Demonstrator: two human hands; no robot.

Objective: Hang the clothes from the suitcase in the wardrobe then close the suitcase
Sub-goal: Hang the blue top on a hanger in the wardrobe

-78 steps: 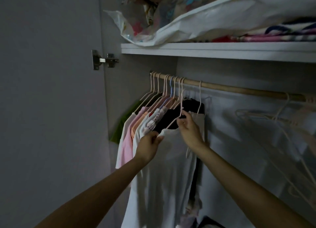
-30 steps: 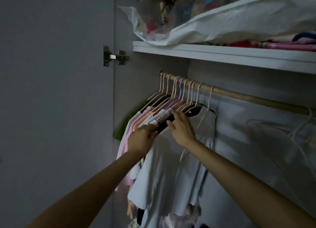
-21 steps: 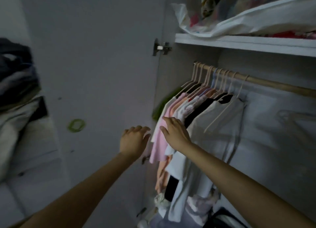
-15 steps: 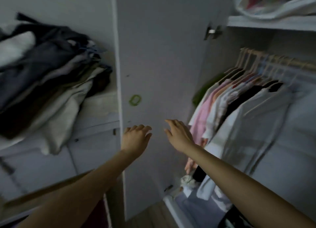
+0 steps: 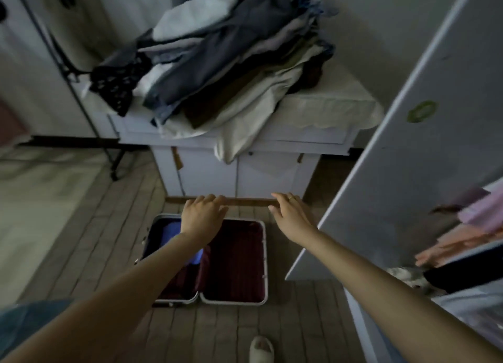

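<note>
We are holding both hands out over the open suitcase (image 5: 234,262) on the floor, each grip relaxed and holding nothing. A blue garment (image 5: 170,233) is lying in the suitcase's left half, directly beneath our left hand (image 5: 202,217); our right hand (image 5: 292,217) is hovering beyond the suitcase's right edge.

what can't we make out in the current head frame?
- Left half of suitcase: the left hand and forearm cover much of the blue item; whether more clothes remain is unclear.
- Wardrobe interior: the open door and right edge cut it off.
- Hanging clothes: motion-blurred.
- Right hand: empty.
</note>
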